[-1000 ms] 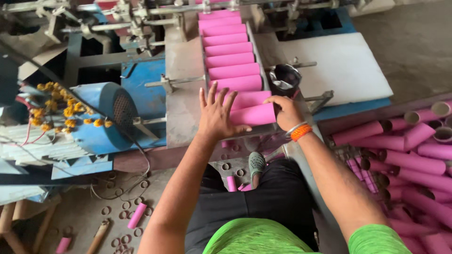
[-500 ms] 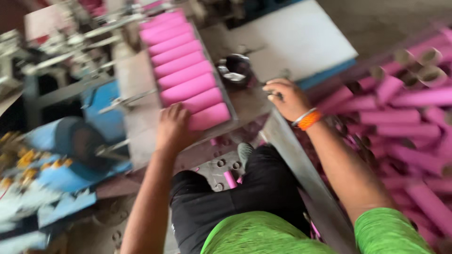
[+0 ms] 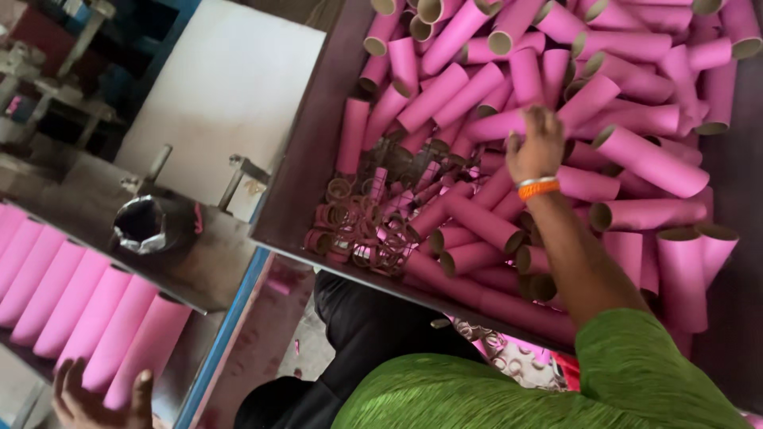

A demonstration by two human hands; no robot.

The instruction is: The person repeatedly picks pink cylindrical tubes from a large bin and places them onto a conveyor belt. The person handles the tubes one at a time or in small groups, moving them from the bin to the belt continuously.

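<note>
Many pink tubes (image 3: 509, 119) under right-hand fingers (image 3: 531, 119).

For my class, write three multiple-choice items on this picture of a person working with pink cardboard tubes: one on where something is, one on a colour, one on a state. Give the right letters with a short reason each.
1. Where is the right hand?
A. On the white board
B. Over the pile of loose pink tubes in the bin
C. On the dark cup

2. What colour is the band on the right wrist?
A. Orange
B. Blue
C. Black

3. How do the tubes in the row by the left hand lie?
A. Standing upright
B. Scattered in a heap
C. Side by side, parallel

Answers: 1 B, the fingers spread on the heaped tubes. 2 A, an orange band sits beside a thin silvery one. 3 C, they lie neatly lined up next to each other on the grey surface.
</note>
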